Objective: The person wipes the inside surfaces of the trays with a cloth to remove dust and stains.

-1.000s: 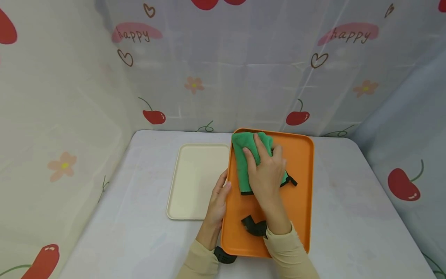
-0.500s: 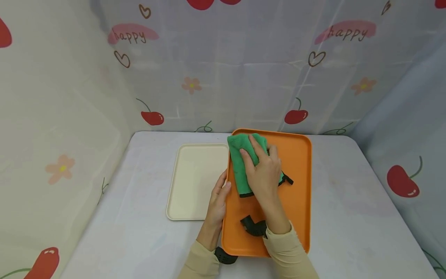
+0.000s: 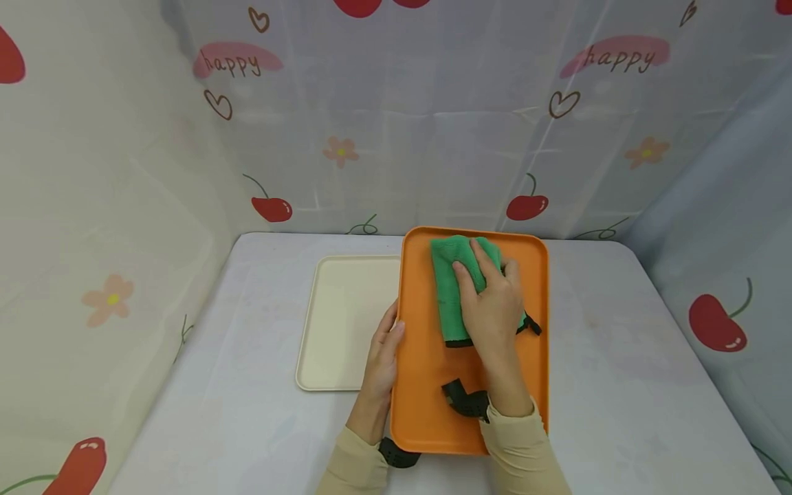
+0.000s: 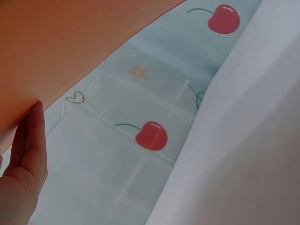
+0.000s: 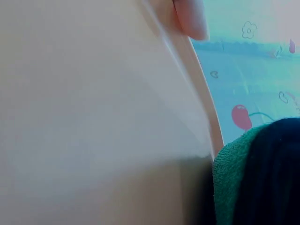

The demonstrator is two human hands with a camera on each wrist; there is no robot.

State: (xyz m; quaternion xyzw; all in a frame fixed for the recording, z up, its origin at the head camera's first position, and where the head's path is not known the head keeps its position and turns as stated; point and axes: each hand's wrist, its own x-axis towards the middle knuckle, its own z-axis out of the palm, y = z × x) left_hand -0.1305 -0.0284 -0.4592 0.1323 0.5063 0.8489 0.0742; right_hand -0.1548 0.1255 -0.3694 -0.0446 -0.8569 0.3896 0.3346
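Observation:
An orange tray (image 3: 421, 295) is held raised above the table in the head view. My left hand (image 3: 380, 361) grips its left edge, thumb at the rim. In the left wrist view, fingers (image 4: 35, 133) reach the tray's underside. My right hand (image 3: 493, 309) presses a folded green cloth (image 3: 452, 302) onto the tray's upper half, index finger and thumb lying straight across it; the remaining fingers are partly hidden. Dark trim borders the cloth, and a black loop sticks out on its right. The right wrist view shows the cloth (image 5: 229, 173) close at the lower right.
A cream tray (image 3: 337, 323) lies on the white table (image 3: 619, 385), partly covered by the orange tray. Black wrist mounts (image 3: 465, 401) sit at both wrists, the right one over the orange tray. A cherry-printed curtain (image 3: 402, 172) surrounds the table's back and sides.
The right hand and cloth slide slightly left across the tray, then back right, ending farther right than at first. The orange tray shifts a little left with the left hand.

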